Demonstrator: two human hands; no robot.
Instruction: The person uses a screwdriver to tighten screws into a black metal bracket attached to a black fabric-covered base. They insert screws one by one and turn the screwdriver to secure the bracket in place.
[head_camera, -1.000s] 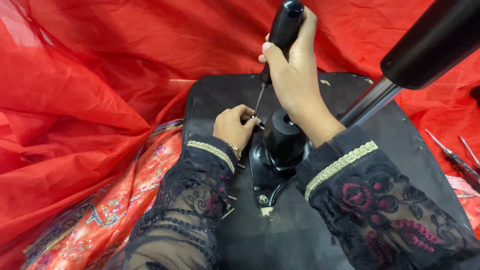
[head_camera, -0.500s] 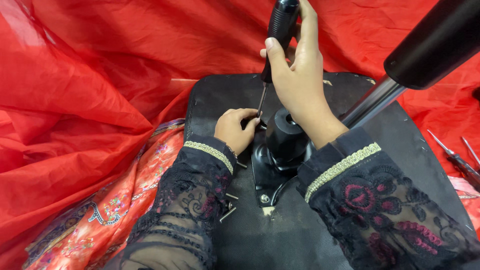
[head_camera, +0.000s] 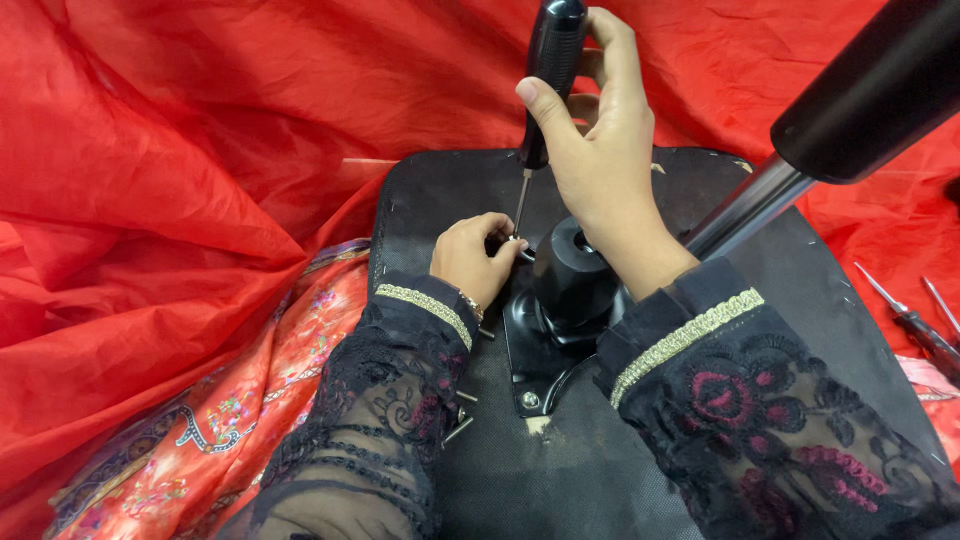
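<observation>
Since a second ago, right hand (head_camera: 600, 150) has shifted its hold up the black screwdriver (head_camera: 545, 85): fingers now closed around the handle top, thumb lower along it. Shaft stands near upright, tip at the metal plate (head_camera: 530, 345) just left of the black hub (head_camera: 570, 275). Left hand (head_camera: 475, 258) stays pinched at the tip, fingers curled; what they hold is hidden. Both forearms reach forward over the black seat base (head_camera: 430, 200).

Crumpled red plastic sheeting (head_camera: 200, 150) spread across the whole backdrop, embroidered red patterned cloth (head_camera: 200, 430) laid at lower left, two spare screwdrivers (head_camera: 915, 320) left at right edge, even soft light, floor hidden.
</observation>
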